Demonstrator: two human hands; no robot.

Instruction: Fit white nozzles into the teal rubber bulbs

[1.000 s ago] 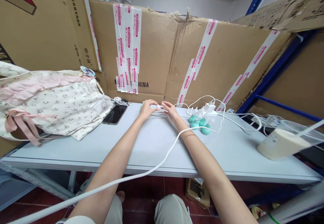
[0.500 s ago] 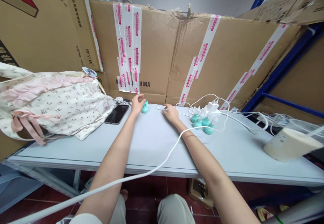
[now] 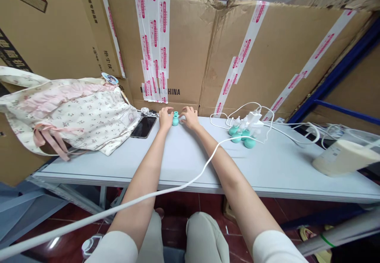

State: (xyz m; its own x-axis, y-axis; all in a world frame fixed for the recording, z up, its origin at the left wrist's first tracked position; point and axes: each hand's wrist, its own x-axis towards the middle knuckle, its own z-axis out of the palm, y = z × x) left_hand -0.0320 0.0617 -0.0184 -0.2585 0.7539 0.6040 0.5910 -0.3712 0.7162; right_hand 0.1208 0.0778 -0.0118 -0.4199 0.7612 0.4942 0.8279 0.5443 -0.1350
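A small teal round-bottomed bottle (image 3: 175,120) with an open neck stands upright near the back of the table. My left hand (image 3: 166,118) is just left of it, fingers curved and apart, thumb close to the bottle's neck; whether it touches is too small to tell. On the bottle's right side is my right hand (image 3: 190,117), its fingers bent and spread toward the bottle. Nothing clearly shows in its grasp. Farther right, several similar teal bottles (image 3: 249,143) with clear pointed tops stand in a cluster.
A white charger (image 3: 254,116) with cables stands behind the bottle cluster. A phone (image 3: 144,127) and a floral fabric bag (image 3: 77,112) lie to the left. A white cable (image 3: 178,188) crosses over my forearms. At the right is a cream tissue roll (image 3: 344,158). Cardboard (image 3: 187,57) walls the back.
My right hand has moved left, up to the single teal bottle, and my left hand remains beside it. The small white piece between the hands no longer shows. The camera view has tilted down.
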